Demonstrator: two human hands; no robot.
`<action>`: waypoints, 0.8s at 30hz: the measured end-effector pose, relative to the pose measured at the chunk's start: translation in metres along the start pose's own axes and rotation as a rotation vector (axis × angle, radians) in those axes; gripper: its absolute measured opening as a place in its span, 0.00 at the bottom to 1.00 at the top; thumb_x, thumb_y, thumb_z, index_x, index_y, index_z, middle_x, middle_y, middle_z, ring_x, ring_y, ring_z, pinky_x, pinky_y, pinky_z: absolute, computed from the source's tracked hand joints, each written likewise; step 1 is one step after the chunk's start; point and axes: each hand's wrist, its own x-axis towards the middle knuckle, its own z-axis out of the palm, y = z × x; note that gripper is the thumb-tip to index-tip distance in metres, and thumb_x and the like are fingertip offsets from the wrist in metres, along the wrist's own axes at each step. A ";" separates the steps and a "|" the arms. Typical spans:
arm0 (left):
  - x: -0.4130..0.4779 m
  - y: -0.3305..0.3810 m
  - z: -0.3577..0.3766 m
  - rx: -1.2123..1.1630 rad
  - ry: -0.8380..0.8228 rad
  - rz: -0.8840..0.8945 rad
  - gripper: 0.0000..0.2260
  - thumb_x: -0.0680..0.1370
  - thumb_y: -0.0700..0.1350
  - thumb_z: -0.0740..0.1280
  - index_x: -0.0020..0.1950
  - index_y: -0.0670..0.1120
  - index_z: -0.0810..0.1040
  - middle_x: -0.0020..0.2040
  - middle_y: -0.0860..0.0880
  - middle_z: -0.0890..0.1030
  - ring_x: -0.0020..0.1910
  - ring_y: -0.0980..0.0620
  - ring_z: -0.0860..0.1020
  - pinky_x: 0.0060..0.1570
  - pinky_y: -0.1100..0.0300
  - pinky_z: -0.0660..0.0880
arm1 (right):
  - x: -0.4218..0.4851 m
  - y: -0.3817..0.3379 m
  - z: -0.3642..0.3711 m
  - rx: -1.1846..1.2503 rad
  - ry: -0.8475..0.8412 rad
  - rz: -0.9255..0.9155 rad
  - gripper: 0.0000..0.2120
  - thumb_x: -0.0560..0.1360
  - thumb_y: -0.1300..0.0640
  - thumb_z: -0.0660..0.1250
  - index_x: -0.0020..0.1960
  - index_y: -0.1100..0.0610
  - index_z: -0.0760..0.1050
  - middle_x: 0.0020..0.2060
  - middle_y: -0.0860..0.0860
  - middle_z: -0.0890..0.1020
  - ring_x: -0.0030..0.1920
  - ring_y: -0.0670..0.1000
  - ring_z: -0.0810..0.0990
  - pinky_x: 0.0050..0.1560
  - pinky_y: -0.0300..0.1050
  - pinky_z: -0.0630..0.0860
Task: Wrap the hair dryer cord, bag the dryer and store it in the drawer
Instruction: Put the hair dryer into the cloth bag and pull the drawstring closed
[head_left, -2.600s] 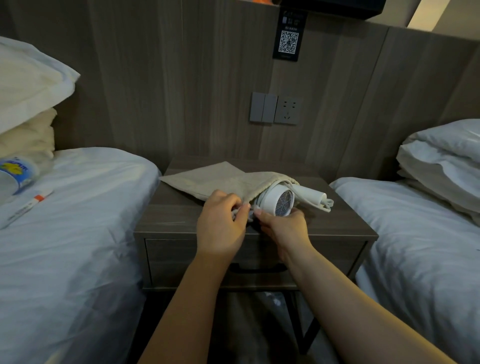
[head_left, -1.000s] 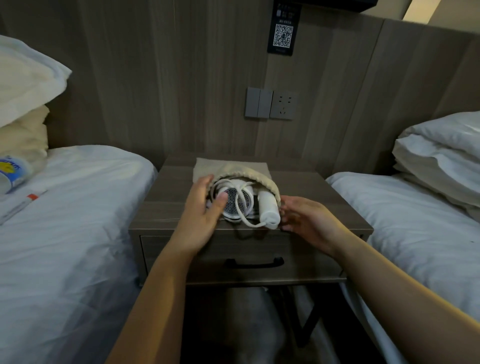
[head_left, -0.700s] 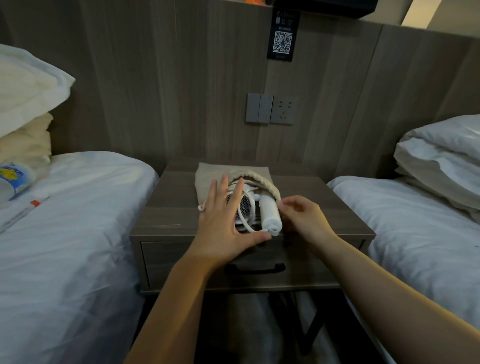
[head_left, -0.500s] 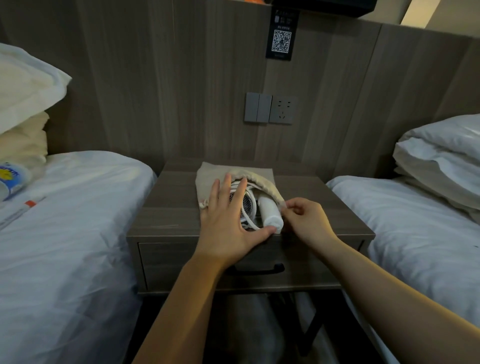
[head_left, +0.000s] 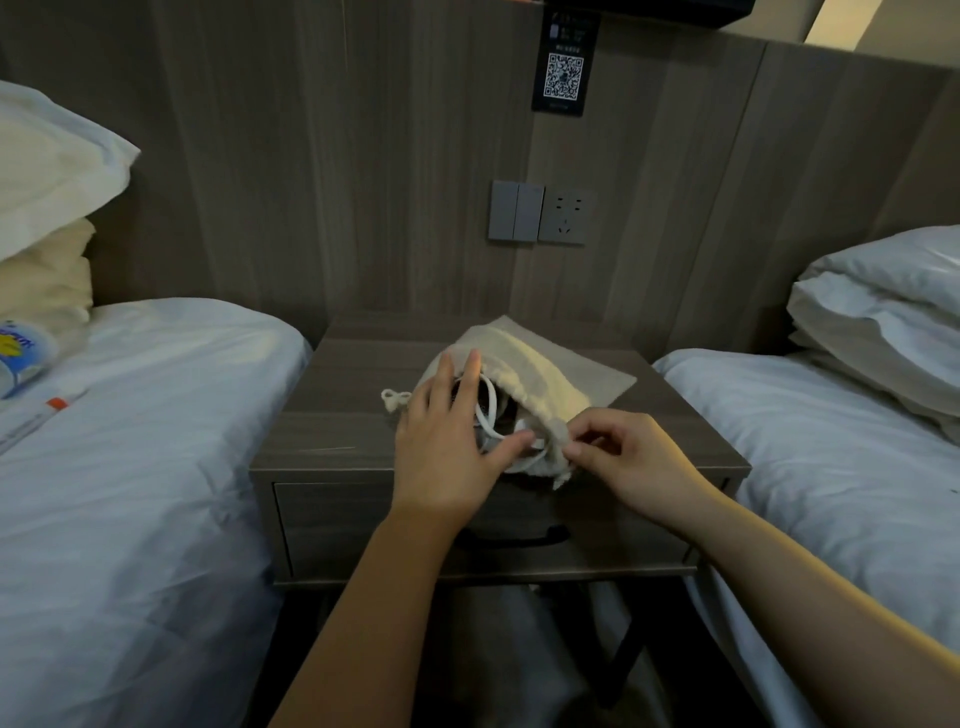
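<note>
**Dryer in the pouch at the nightstand's front edge**

The beige drawstring bag (head_left: 524, 371) lay on the nightstand (head_left: 332, 410), its mouth turned toward the front edge and its closed end reaching back toward the rear right corner. Inside the mouth sat the hair dryer (head_left: 511, 428), mostly covered, with loops of its white cord (head_left: 488, 410) showing in the opening.

The left hand (head_left: 452, 441) lay flat over the mouth of the bag, fingers spread and extended, the thumb reaching across the cord; it pressed on the contents and gripped nothing. A knotted end of the drawstring (head_left: 395, 400) stuck out just left of that hand, on the nightstand top.

The right hand (head_left: 628, 457) was at the right side of the bag's mouth, near the front edge. Its thumb and forefinger were pinched together on the gathered rim of the cloth, the other fingers curled.

Below the top, the drawer (head_left: 332, 525) was closed, its dark handle (head_left: 524, 538) partly hidden behind the left wrist.

A bed with white sheets stood at either side of the nightstand. On the left bed (head_left: 145, 441) lay a plastic bottle (head_left: 21, 353) and a small item with an orange tip (head_left: 52, 405). On the wooden wall panel behind were a switch and socket (head_left: 540, 212) and a QR-code sign (head_left: 563, 73).
</note>
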 end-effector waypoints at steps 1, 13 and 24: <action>0.000 -0.001 0.001 -0.009 -0.006 0.013 0.41 0.71 0.66 0.62 0.76 0.56 0.43 0.78 0.51 0.46 0.76 0.47 0.48 0.73 0.46 0.53 | -0.002 -0.002 0.002 -0.050 0.031 -0.019 0.04 0.73 0.62 0.67 0.41 0.56 0.79 0.41 0.52 0.81 0.42 0.47 0.78 0.46 0.36 0.73; 0.003 -0.036 -0.032 -0.208 0.086 0.077 0.29 0.72 0.41 0.72 0.71 0.50 0.67 0.69 0.52 0.71 0.68 0.54 0.63 0.61 0.73 0.55 | 0.029 -0.049 0.029 -0.261 0.131 -0.012 0.41 0.66 0.41 0.71 0.71 0.53 0.59 0.68 0.51 0.64 0.69 0.51 0.61 0.69 0.47 0.62; 0.023 -0.044 -0.015 -0.076 0.253 -0.134 0.15 0.75 0.46 0.67 0.61 0.48 0.78 0.55 0.46 0.80 0.59 0.46 0.69 0.55 0.54 0.67 | 0.058 -0.038 0.048 -0.288 0.187 0.067 0.28 0.70 0.47 0.70 0.67 0.53 0.66 0.63 0.54 0.70 0.65 0.55 0.68 0.66 0.49 0.67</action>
